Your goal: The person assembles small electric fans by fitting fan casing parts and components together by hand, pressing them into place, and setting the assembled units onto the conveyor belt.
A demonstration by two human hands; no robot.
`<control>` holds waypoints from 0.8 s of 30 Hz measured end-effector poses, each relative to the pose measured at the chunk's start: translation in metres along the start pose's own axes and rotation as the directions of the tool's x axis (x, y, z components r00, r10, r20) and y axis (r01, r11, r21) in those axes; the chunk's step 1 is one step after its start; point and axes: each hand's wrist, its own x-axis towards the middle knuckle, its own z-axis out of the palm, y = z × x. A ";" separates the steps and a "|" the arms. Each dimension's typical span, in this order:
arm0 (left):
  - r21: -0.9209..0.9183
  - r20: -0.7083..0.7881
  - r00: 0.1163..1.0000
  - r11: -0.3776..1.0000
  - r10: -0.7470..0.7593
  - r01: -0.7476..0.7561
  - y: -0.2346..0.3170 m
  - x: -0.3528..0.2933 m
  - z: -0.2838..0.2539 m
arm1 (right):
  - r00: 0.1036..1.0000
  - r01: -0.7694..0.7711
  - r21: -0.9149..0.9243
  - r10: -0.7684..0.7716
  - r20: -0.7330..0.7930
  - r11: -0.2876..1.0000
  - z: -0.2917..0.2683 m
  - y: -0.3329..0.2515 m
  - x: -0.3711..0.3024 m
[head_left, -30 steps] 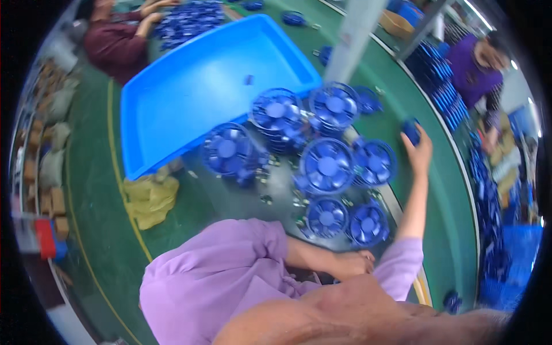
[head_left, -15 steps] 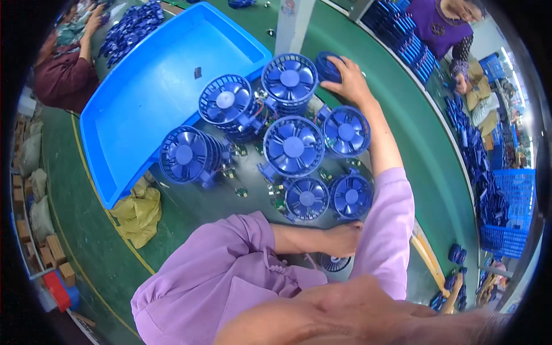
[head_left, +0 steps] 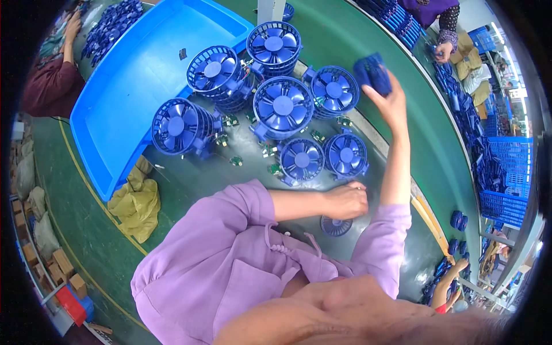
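Observation:
My right hand (head_left: 392, 102) is closed around a blue plastic fan (head_left: 372, 73), blurred by motion, over the green conveyor belt. My left hand (head_left: 346, 201) is closed above the grey table, its curled fingers hiding whatever they hold. Just below it on the table is a small dark blue fan (head_left: 336, 225). Beyond the left hand, single fans such as a near blue fan (head_left: 301, 160) and another blue fan (head_left: 346, 155) stand face up. Farther back are stacks of fans, including a tall stack (head_left: 283, 105) and a left stack (head_left: 177, 125).
A large blue tray (head_left: 123, 95) overlaps the table's far left. Small green circuit boards (head_left: 268, 150) lie among the fans. The green belt (head_left: 428, 138) curves along the right. Beside the table is a yellow sack (head_left: 138, 204). Other people work at far left, far right and lower right.
My right hand has lifted the blue fan from the belt and swung it rightward. My left hand has shifted slightly, uncovering more of the small fan below. The whole view has shifted a little.

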 end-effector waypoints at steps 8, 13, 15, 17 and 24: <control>-0.030 -0.103 0.994 0.999 0.037 -0.041 -0.002 -0.006 0.005 | 0.952 0.301 -0.106 -0.293 0.085 0.948 -0.054 -0.126 -0.111; 0.243 -0.013 1.000 0.970 0.019 -0.015 0.015 0.000 0.001 | 0.901 0.380 -0.096 -0.344 0.266 0.920 -0.045 -0.171 -0.133; 0.099 -0.123 0.988 0.991 0.097 -0.085 0.027 -0.005 -0.007 | 0.895 0.382 -0.107 -0.338 0.289 0.918 -0.037 -0.173 -0.137; 0.194 0.117 0.993 0.980 0.011 -0.033 0.056 -0.021 -0.045 | 0.889 0.384 -0.128 -0.329 0.318 0.914 -0.028 -0.172 -0.141; -0.116 -0.073 0.944 0.942 -0.323 0.314 0.055 -0.137 -0.090 | 0.858 0.406 -0.273 -0.261 0.443 0.872 0.016 -0.154 -0.150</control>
